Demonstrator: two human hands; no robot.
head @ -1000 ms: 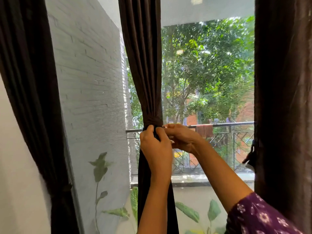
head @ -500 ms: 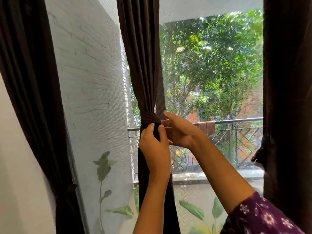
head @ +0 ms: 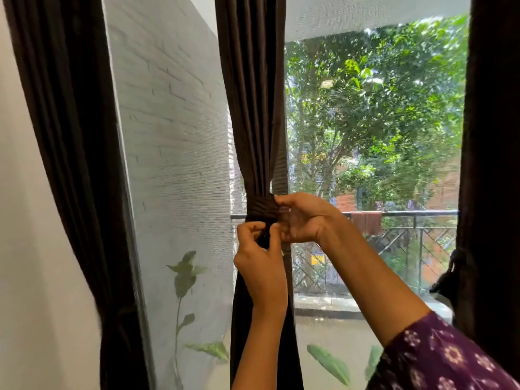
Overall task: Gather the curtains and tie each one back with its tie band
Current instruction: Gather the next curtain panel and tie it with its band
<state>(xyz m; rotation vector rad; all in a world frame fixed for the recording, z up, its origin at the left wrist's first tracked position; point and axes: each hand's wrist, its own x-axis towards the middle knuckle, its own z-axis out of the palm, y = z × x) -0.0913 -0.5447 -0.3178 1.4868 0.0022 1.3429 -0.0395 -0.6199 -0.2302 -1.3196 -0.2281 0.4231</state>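
The middle curtain (head: 250, 108), dark brown, is seen gathered into a narrow bunch in front of the window mesh, and the tie band (head: 260, 208) is wrapped round it at the height of the balcony railing (head: 416, 213). The band's right edge is pinched between the thumb and curled fingers of the right hand (head: 305, 219). The left hand (head: 261, 266) is held just below, its fingers curled and pinching the dark fabric of the middle curtain right under the band; the two hands are touching. The right forearm is covered from the elbow by a purple flowered sleeve (head: 450, 361). A left curtain (head: 70, 164) and a right curtain (head: 492, 164) hang at the frame's edges. A reddish cloth (head: 365, 222) is draped over the railing.
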